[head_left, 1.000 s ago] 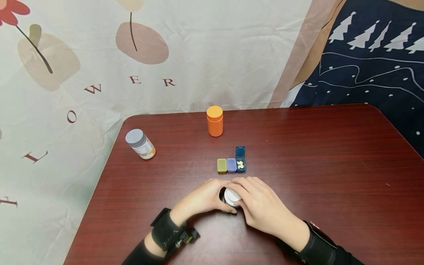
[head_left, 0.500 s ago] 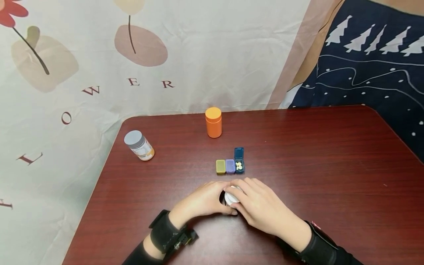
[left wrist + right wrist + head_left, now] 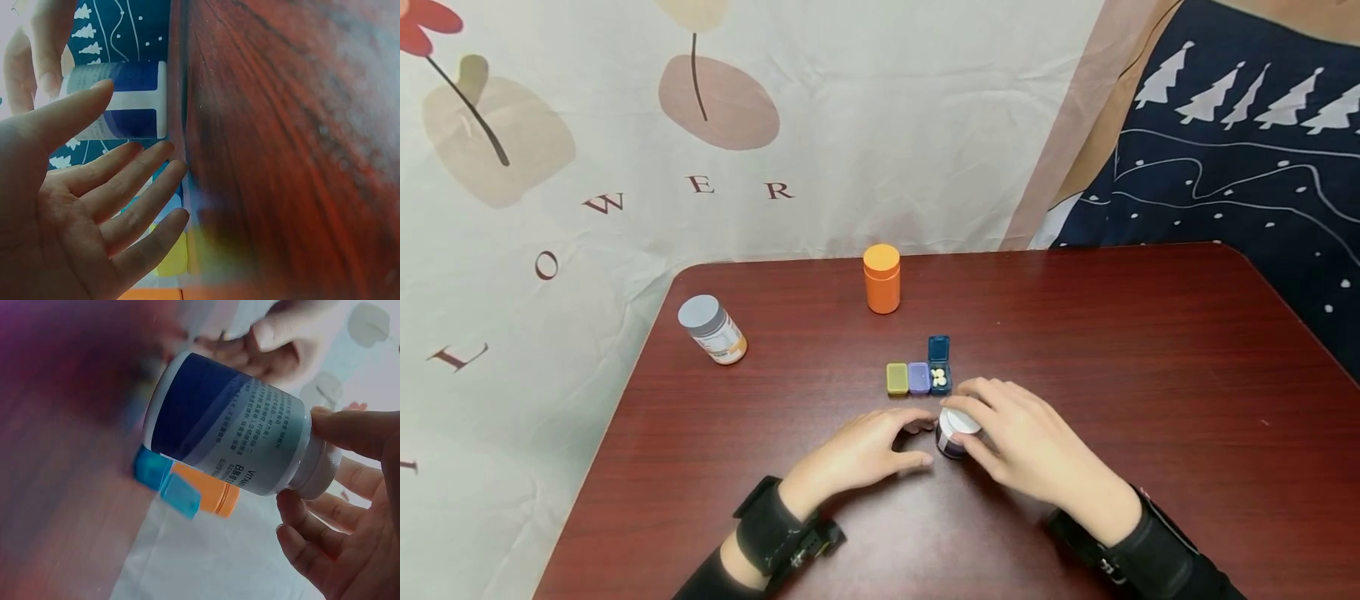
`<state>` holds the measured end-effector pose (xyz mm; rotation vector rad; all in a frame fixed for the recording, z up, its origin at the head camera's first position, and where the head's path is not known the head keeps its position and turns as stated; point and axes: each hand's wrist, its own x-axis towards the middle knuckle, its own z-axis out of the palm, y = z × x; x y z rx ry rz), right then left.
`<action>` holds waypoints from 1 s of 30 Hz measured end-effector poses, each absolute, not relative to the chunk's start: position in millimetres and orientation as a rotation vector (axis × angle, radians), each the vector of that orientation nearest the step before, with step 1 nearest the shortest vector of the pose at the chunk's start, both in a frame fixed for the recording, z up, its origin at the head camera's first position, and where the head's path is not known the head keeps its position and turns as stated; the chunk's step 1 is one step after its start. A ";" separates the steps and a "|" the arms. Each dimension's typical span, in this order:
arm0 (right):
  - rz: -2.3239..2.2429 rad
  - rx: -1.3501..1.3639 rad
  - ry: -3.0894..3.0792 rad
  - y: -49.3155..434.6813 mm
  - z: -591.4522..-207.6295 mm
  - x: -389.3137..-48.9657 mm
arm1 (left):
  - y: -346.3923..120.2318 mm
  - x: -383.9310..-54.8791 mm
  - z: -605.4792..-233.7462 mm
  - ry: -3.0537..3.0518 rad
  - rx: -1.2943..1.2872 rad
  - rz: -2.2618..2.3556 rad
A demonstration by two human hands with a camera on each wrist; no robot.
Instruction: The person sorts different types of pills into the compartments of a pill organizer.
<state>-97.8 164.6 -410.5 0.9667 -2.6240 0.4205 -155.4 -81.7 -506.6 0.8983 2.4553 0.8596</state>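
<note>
My right hand (image 3: 1026,437) grips a white-capped pill bottle (image 3: 952,440) by its cap. A blue and white label with small print, including "VITAMI", shows on the bottle (image 3: 231,425) in the right wrist view. The left hand (image 3: 857,450) is held apart from it on the left, thumb and fingers spread with nothing between them; its palm shows in the left wrist view. Just beyond the hands lies a small pill organizer (image 3: 918,378). Its yellow-green and purple lids are closed, while the dark blue compartment (image 3: 939,379) stands with its lid up and several pale tablets inside.
An orange bottle (image 3: 882,287) stands near the table's back edge. At the back left is a grey-capped white bottle (image 3: 718,337) with an orange-banded label. Printed cloths (image 3: 880,125) hang behind the brown table (image 3: 1112,350).
The right hand has moved right with the bottle, out of the left hand's grasp. The left hand has let go, its fingers now parted. The pill organizer has not moved on the table.
</note>
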 end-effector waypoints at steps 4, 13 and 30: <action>0.443 0.896 -2.643 175.8 -405.5 -106.1 | -82.4 -155.3 -505.7 2.439 0.882 0.879; 0.502 0.707 -2.724 202.2 -388.6 -134.0 | -82.5 -150.5 -498.2 2.455 0.851 0.851; 0.656 0.623 -2.755 182.1 -387.5 -241.5 | -82.7 -153.4 -503.6 2.460 0.857 0.745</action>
